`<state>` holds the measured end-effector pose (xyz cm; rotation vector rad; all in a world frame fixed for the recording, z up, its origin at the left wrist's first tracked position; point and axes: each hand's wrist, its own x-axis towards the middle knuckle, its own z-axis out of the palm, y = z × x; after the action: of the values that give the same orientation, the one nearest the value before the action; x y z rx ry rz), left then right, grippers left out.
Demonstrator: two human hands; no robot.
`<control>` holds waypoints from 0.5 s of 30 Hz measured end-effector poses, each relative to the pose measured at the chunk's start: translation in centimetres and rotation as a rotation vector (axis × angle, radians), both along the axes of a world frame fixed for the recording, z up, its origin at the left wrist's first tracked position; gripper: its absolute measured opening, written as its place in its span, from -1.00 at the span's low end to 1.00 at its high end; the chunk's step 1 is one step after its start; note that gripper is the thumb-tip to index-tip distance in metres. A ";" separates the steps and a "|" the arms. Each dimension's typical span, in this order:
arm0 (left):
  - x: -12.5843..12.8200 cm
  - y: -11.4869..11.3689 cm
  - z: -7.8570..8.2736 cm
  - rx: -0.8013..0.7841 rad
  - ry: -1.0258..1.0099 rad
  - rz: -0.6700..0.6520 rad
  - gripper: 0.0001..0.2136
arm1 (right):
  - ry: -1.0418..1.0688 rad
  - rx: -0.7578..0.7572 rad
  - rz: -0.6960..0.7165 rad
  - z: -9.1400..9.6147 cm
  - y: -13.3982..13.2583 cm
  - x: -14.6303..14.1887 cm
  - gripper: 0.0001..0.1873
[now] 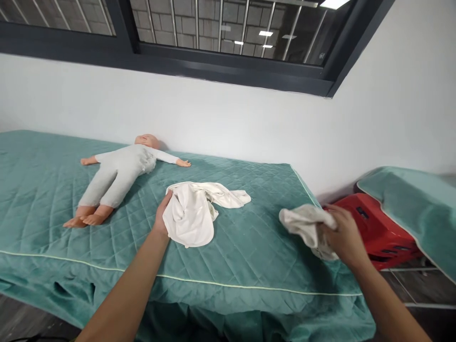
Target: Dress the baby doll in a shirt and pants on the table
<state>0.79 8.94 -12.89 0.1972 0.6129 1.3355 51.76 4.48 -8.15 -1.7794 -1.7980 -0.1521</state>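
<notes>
My left hand (163, 213) grips the left edge of a crumpled white garment (190, 216), its fingers partly hidden by the fabric. One sleeve-like end of that garment stretches right across the quilted green cover (249, 256). Over the right end of the cover, my right hand (344, 232) is closed on a bunched white cloth (308, 225), slightly blurred. A baby doll (123, 166) with a pale cloth body lies on its back to the left, its head toward the wall and its feet toward the front. Neither hand touches the doll.
Behind the bed runs a white wall (228, 123) with a dark-framed window (228, 66) above. A red plastic basket or crate (384, 232) stands beyond the bed's right end. Another green-covered surface (416, 199) is at the far right.
</notes>
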 end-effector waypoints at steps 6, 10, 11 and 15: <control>0.0 0.1 0.1 0.011 -0.008 -0.005 -0.49 | -0.101 -0.356 0.061 -4.4 -0.3 1.4 -0.58; 0.2 -0.4 0.1 0.014 -0.001 -0.004 -0.51 | -0.215 -0.330 0.006 -3.1 0.3 1.7 -0.49; 0.3 -0.4 0.1 0.021 0.011 -0.001 -0.51 | -0.241 -0.289 -0.008 -2.5 0.3 1.4 -0.45; 0.0 0.0 0.7 0.041 0.209 0.021 -0.56 | -0.259 -0.110 0.099 -0.6 -0.6 -1.8 -0.43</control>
<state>0.75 8.98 -12.22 0.3680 0.7648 1.3587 49.99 3.88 -8.73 -1.8092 -2.1095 -0.2585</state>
